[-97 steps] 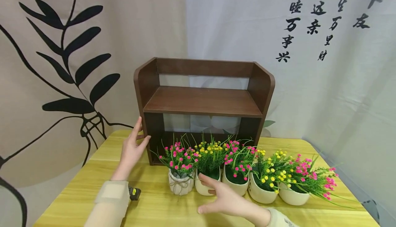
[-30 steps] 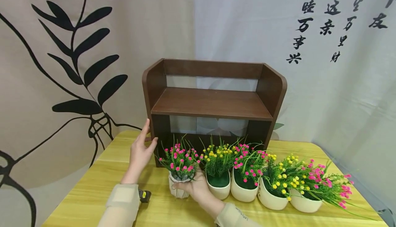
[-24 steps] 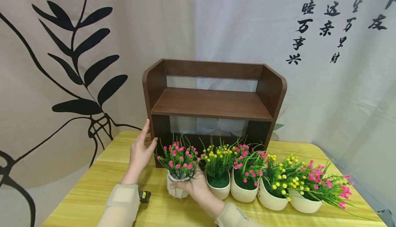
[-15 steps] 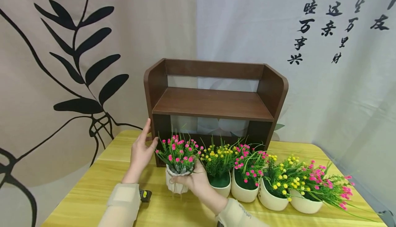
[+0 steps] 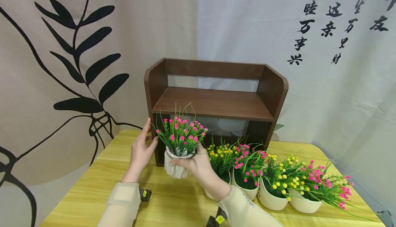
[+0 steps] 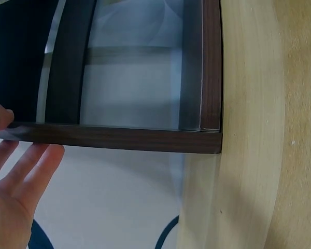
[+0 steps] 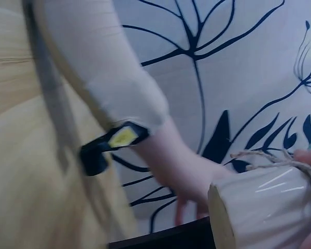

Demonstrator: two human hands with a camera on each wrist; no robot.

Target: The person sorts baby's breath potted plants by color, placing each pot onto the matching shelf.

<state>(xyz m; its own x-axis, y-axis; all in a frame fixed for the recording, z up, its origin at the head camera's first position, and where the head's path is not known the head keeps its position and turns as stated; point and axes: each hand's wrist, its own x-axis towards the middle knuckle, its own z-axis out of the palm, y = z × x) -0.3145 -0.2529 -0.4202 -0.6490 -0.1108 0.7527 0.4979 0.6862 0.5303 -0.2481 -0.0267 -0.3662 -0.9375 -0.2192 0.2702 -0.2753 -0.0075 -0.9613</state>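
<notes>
My right hand (image 5: 202, 168) grips the white pot of a potted plant (image 5: 177, 167) with pink flowers, thumb in front, fingers hidden behind. The plant is upright and clear of the table, its blades overlapping the lower part of a dark brown two-tier shelf (image 5: 213, 101). In the right wrist view the ribbed pot (image 7: 269, 202) shows twine round it. My left hand (image 5: 140, 155) holds the shelf's left side panel; in the left wrist view the thumb lies on one side of the panel (image 6: 119, 139) and the fingers on the other.
To the right stand several more white pots: one with yellow flowers (image 5: 221, 156), one with pink flowers (image 5: 247, 185), another yellow one (image 5: 272, 199) and a pink one (image 5: 306, 203) leaning outward. The wooden table (image 5: 173, 210) runs before the shelf; a printed curtain (image 5: 161, 24) hangs behind.
My right hand has reached to the leftmost pink-flowered plant, gripped its pot and raised it off the table, toward the shelf. The left hand keeps its place at the shelf's side.
</notes>
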